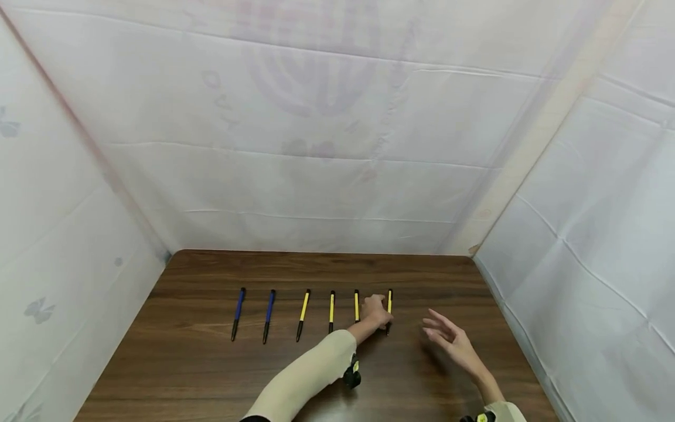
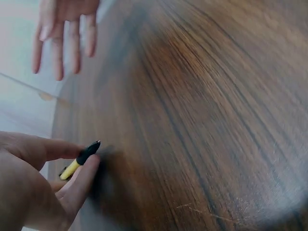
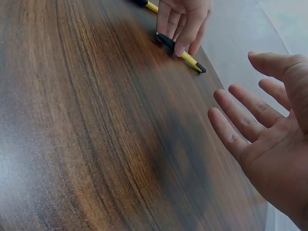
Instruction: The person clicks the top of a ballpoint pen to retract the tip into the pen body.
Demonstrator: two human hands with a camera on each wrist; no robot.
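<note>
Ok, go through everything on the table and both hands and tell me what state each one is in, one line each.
Left hand: fingers pinching the rightmost yellow pen.
Rightmost yellow pen: lying on the table, held at its dark tip.
Right hand: open, fingers spread, holding nothing.
Three other yellow pens: lying flat in the row, untouched.
Two blue pens: lying flat at the left end, untouched.
Table: wooden top, pens in one row.

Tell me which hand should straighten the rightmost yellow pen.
Left. The left hand already pinches the rightmost yellow pen near its black tip, fingers curled on it against the table. The right hand hovers open beside it, holding nothing, so it would probably have to reach in first.
</note>
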